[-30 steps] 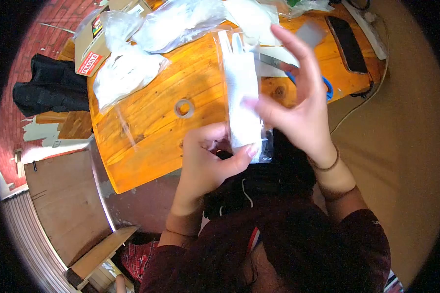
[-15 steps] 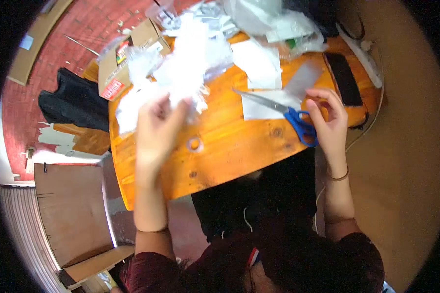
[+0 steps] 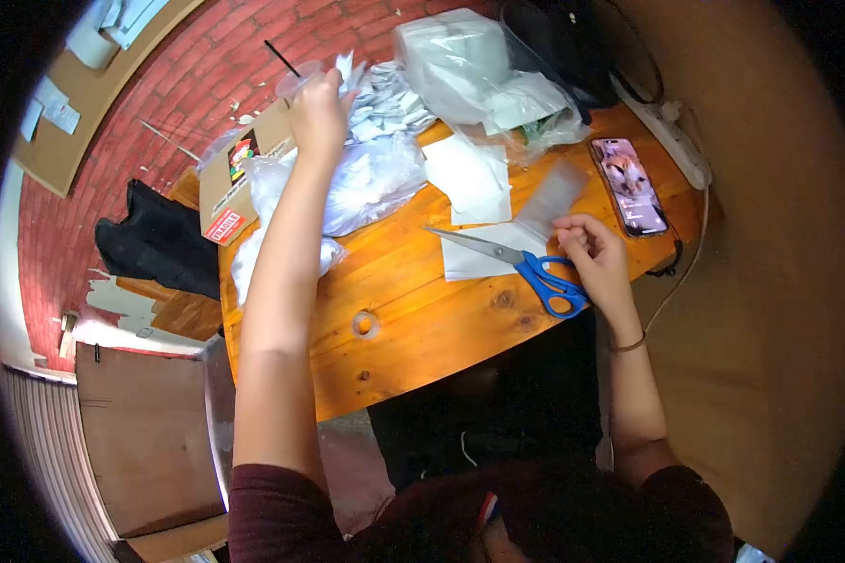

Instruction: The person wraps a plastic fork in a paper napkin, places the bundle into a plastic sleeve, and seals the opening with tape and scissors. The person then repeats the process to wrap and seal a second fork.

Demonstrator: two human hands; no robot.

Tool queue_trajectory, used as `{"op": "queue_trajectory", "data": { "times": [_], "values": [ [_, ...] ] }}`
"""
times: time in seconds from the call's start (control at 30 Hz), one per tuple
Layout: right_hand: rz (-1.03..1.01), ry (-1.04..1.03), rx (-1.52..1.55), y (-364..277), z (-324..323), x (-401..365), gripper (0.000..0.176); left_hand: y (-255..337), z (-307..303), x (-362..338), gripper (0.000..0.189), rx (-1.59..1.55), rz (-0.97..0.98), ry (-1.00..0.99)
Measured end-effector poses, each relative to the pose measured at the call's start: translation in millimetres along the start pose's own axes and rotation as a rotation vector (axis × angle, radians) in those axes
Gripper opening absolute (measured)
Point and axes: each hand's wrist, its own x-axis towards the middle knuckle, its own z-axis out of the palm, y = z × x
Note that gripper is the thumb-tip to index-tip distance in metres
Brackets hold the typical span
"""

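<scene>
Reaches with the left hand (image 3: 319,113) to the far side of the wooden table (image 3: 422,328), fingers bent beside a heap of white packets (image 3: 390,105) and close to a clear plastic cup (image 3: 299,79) with a black straw (image 3: 280,57). Leaves any grip there impossible to tell. Keeps the right hand (image 3: 599,265) loosely curled, thumb and forefinger near each other, at the near end of a translucent plastic sleeve (image 3: 551,199) and just beside the blue-handled scissors (image 3: 526,265); cannot tell contact or hold. Shows the scissors lying open partly over white paper (image 3: 474,255), a lit smartphone (image 3: 631,188) to the right, and a tape roll (image 3: 366,325) nearer the front edge.
</scene>
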Motion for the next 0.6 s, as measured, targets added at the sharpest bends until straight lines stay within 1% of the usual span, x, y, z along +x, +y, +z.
{"op": "queue_trajectory", "data": {
  "times": [0.03, 0.07, 0.13, 0.17, 0.2, 0.3, 0.37, 0.5, 0.6],
  "values": [
    [0.001, -0.003, 0.003, -1, 0, 0, 0.010, 4, 3, 3, 0.022, 0.020, 0.029, -0.015],
    [0.003, -0.007, 0.005, -3, 0, 0, 0.010, 7, 6, 5, 0.021, 0.004, 0.015, -0.041],
    [0.005, -0.002, -0.004, -5, 1, -1, 0.010, 2, 21, 4, 0.026, -0.005, 0.034, -0.143],
    [0.003, -0.001, -0.007, -6, 1, -1, 0.011, -1, 29, 3, 0.029, -0.006, 0.043, -0.193],
    [0.000, 0.003, -0.021, -7, 1, -1, 0.010, 1, 32, 3, 0.039, -0.075, 0.000, -0.285],
    [-0.019, 0.014, -0.049, 1, 0, 1, 0.010, 5, 34, -2, 0.044, -0.345, 0.036, -0.189],
    [-0.015, 0.014, -0.049, 0, 0, 1, 0.009, 7, 26, -9, 0.043, -0.341, 0.058, -0.192],
    [-0.026, 0.021, -0.036, 0, 2, 1, 0.009, 18, -25, -23, 0.040, -0.394, 0.167, -0.259],
    [-0.023, 0.010, -0.066, -3, 2, 1, 0.010, 30, -82, -48, 0.038, -0.401, 0.137, -0.397]
  ]
}}
